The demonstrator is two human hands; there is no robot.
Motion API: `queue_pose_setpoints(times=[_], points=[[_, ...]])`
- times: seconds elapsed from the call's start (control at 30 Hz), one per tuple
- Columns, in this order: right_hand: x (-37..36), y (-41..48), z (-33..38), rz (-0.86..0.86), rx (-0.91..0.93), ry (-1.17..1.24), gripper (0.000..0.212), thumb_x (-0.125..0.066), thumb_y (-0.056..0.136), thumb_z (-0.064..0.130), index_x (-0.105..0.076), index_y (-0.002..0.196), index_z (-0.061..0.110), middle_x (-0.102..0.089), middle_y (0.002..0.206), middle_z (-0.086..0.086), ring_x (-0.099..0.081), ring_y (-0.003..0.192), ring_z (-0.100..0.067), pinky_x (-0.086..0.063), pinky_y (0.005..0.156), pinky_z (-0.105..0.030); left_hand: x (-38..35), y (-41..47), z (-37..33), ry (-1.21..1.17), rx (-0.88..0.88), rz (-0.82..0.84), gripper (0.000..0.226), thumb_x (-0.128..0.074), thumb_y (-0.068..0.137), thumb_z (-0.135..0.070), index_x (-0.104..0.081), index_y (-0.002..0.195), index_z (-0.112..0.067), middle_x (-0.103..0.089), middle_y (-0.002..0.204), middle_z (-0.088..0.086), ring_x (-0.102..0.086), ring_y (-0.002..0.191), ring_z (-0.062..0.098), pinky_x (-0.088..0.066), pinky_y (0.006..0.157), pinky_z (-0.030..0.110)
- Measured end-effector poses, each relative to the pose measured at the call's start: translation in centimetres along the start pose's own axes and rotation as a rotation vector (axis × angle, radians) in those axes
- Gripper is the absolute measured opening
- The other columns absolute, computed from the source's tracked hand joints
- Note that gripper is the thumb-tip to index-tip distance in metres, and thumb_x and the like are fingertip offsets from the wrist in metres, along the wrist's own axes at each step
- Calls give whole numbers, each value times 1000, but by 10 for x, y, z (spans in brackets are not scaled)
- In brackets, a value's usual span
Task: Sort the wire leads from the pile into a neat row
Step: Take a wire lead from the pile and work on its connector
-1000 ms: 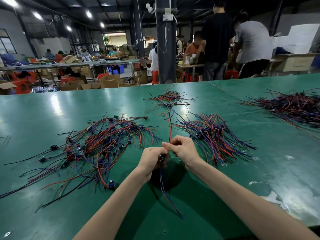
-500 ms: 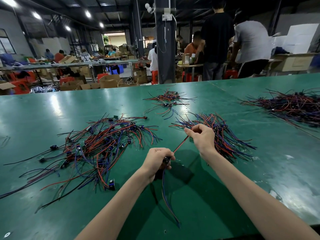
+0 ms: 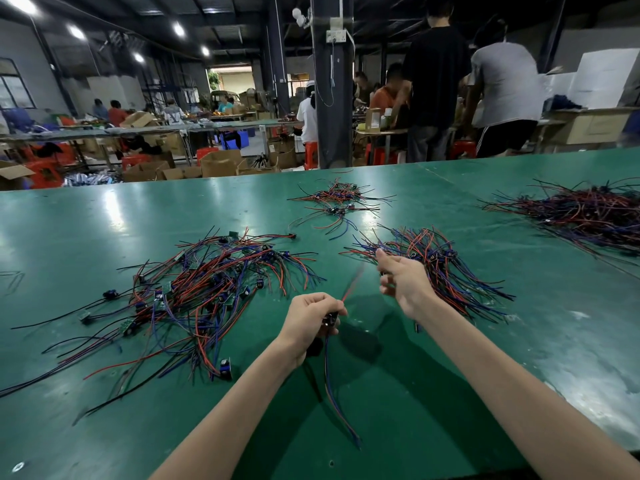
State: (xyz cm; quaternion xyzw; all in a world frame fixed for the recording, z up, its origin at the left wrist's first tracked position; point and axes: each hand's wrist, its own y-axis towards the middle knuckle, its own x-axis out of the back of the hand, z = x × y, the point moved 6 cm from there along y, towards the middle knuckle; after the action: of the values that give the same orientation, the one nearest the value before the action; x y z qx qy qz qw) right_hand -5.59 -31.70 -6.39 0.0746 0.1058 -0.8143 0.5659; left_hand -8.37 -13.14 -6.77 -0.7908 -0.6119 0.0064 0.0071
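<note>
My left hand (image 3: 311, 320) grips a small dark component with wire leads (image 3: 330, 358). Its blue and dark leads hang down toward the table's near edge. Its red lead (image 3: 353, 282) rises up and to the right, blurred, and its tip ends just short of my right hand (image 3: 405, 282). That hand hovers with curled fingers over the near end of a bundle of leads (image 3: 446, 268) lying roughly side by side. A tangled pile of red, blue and black leads with small boards (image 3: 207, 289) spreads across the green table (image 3: 415, 393) to the left.
A small loose pile (image 3: 336, 199) lies further back at the centre. A big dark pile (image 3: 581, 213) sits at the far right. Beyond the table stand a dark pillar (image 3: 330, 98), people at benches and cardboard boxes.
My right hand slid up and right along the red lead, away from my left hand. The lead now points more steeply and no longer reaches the right fingers. My left hand stayed put.
</note>
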Motion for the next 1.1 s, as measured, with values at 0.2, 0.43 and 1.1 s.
queue_pose_setpoints(times=[0.2, 0.43, 1.1], points=[[-46, -36, -20, 386, -71, -213, 27, -69, 83, 30, -64, 75, 5, -59, 67, -2, -39, 46, -8, -35, 42, -18, 3, 0, -2, -29, -18, -49, 25, -59, 86, -1, -66, 62, -5, -59, 55, 2, -50, 46, 8, -45, 47, 20], [-51, -37, -17, 303, 85, -156, 31, -75, 77, 7, -52, 57, 8, -53, 45, -1, -38, 39, -8, -30, 39, -18, 0, -1, -1, -28, 4, -25, 25, -56, 87, 0, -65, 64, -4, -58, 55, 2, -49, 48, 11, -44, 46, 20], [2, -4, 17, -195, 629, -630, 26, -75, 82, 18, -57, 65, 11, -53, 60, 3, -44, 56, -8, -35, 56, -12, -18, -10, -5, 60, 13, 185, 28, -59, 86, -5, -61, 59, -9, -60, 54, -5, -47, 47, 5, -42, 47, 17]])
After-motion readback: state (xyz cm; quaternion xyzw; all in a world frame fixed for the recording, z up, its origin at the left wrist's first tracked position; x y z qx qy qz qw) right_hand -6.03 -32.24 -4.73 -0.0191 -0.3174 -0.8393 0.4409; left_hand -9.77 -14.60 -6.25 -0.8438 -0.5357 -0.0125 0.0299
